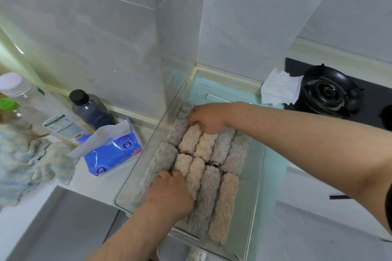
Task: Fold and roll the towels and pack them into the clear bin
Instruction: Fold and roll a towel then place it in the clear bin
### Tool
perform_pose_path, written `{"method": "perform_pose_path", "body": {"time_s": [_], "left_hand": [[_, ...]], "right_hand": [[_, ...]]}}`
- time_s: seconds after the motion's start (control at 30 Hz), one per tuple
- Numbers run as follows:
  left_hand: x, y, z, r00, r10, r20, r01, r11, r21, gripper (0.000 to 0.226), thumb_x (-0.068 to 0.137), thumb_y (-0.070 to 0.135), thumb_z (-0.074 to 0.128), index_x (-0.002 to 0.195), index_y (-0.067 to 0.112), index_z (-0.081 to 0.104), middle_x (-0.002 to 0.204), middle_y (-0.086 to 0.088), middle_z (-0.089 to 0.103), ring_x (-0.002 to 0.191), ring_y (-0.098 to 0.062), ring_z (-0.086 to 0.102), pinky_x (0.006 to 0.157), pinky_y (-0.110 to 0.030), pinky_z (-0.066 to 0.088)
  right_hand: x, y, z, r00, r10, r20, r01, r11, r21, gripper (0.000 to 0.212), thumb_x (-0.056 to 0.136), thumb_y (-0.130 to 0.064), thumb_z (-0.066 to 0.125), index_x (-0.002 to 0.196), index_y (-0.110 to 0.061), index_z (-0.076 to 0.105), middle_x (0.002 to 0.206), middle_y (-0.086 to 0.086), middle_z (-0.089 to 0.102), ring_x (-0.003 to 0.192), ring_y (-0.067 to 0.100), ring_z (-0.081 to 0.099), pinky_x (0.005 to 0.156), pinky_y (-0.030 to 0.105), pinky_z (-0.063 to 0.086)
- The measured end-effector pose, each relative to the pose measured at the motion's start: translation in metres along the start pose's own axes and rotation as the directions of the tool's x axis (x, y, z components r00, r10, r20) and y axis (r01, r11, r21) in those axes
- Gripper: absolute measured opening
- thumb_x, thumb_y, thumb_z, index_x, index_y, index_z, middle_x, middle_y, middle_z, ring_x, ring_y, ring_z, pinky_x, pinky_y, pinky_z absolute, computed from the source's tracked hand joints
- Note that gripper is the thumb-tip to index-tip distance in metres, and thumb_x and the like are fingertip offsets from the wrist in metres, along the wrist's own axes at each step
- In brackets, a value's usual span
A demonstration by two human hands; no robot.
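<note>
The clear bin (257,178) stands on the counter and holds several rolled towels, grey and beige, packed side by side in two rows. My left hand (169,194) is at the near left of the bin, with its fingers curled down between the near grey roll (162,161) and a beige roll (183,163). At the far end, the curled fingers of my right hand (209,118) grip the top of the far grey roll (180,127) beside another beige roll (191,139). The bin's right side holds no towels.
A blue tissue pack (114,152) and a dark bottle (91,110) stand left of the bin. A pale striped cloth (27,159) lies at far left. A white paper towel (277,89) and a black gas burner (328,91) are at the back right.
</note>
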State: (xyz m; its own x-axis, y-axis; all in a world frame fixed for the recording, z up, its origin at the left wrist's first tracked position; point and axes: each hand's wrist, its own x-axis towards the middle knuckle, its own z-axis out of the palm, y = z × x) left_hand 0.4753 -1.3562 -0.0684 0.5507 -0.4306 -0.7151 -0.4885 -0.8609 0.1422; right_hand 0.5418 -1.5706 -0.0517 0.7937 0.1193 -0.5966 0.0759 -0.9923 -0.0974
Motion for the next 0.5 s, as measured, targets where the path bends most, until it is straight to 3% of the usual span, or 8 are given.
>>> {"method": "perform_pose_path", "body": {"time_s": [0.07, 0.23, 0.33, 0.4, 0.5], "left_hand": [[0.001, 0.002, 0.002, 1.0, -0.016, 0.023, 0.016, 1.0, 0.011, 0.068, 0.087, 0.04, 0.053, 0.138, 0.006, 0.025, 0.137, -0.021, 0.033, 0.127, -0.038, 0.037, 0.104, -0.044, 0.039], [0.001, 0.003, -0.004, 0.998, 0.035, 0.053, -0.034, 0.999, -0.015, 0.076, 0.088, 0.04, 0.055, 0.142, 0.0, 0.019, 0.139, -0.021, 0.041, 0.125, -0.035, 0.046, 0.097, -0.037, 0.041], [-0.01, -0.011, -0.018, 0.989, 0.144, -0.031, -0.145, 0.989, -0.019, 0.053, 0.091, 0.039, 0.047, 0.133, 0.009, 0.037, 0.131, -0.011, 0.051, 0.118, -0.027, 0.052, 0.091, -0.032, 0.042], [-0.02, -0.025, -0.029, 0.957, 0.274, -0.095, -0.269, 0.961, 0.063, 0.035, 0.095, 0.041, 0.041, 0.122, 0.021, 0.049, 0.123, -0.001, 0.054, 0.112, -0.021, 0.055, 0.093, -0.032, 0.044], [-0.019, -0.04, -0.042, 0.869, 0.495, 0.013, -0.491, 0.857, 0.153, 0.025, 0.097, 0.039, 0.041, 0.115, 0.03, 0.056, 0.112, 0.01, 0.051, 0.105, -0.009, 0.051, 0.091, -0.027, 0.041]], "right_hand": [[0.0, -0.001, 0.001, 0.999, -0.01, 0.042, 0.01, 1.0, 0.003, 0.054, 0.09, -0.007, 0.04, 0.139, -0.028, 0.048, 0.135, 0.011, 0.043, 0.12, 0.03, 0.049, 0.1, 0.041, 0.044], [0.003, -0.014, 0.001, 0.995, 0.011, 0.103, -0.012, 1.0, 0.007, 0.051, 0.09, -0.01, 0.041, 0.137, -0.027, 0.053, 0.137, 0.011, 0.035, 0.114, 0.031, 0.052, 0.097, 0.036, 0.044], [-0.016, -0.009, -0.008, 0.998, 0.06, -0.035, -0.049, 0.965, 0.259, 0.049, 0.089, -0.01, 0.047, 0.135, -0.026, 0.054, 0.139, 0.009, 0.041, 0.124, 0.026, 0.047, 0.105, 0.037, 0.039], [-0.04, 0.001, -0.015, 0.975, 0.188, -0.118, -0.119, 0.891, 0.438, 0.046, 0.09, -0.009, 0.047, 0.132, -0.024, 0.056, 0.132, 0.005, 0.049, 0.121, 0.022, 0.051, 0.102, 0.035, 0.042], [-0.073, 0.016, -0.015, 0.935, 0.351, 0.048, -0.31, 0.747, 0.588, 0.039, 0.092, 0.0, 0.039, 0.122, -0.016, 0.059, 0.115, 0.006, 0.059, 0.097, 0.023, 0.067, 0.083, 0.032, 0.055]]}}
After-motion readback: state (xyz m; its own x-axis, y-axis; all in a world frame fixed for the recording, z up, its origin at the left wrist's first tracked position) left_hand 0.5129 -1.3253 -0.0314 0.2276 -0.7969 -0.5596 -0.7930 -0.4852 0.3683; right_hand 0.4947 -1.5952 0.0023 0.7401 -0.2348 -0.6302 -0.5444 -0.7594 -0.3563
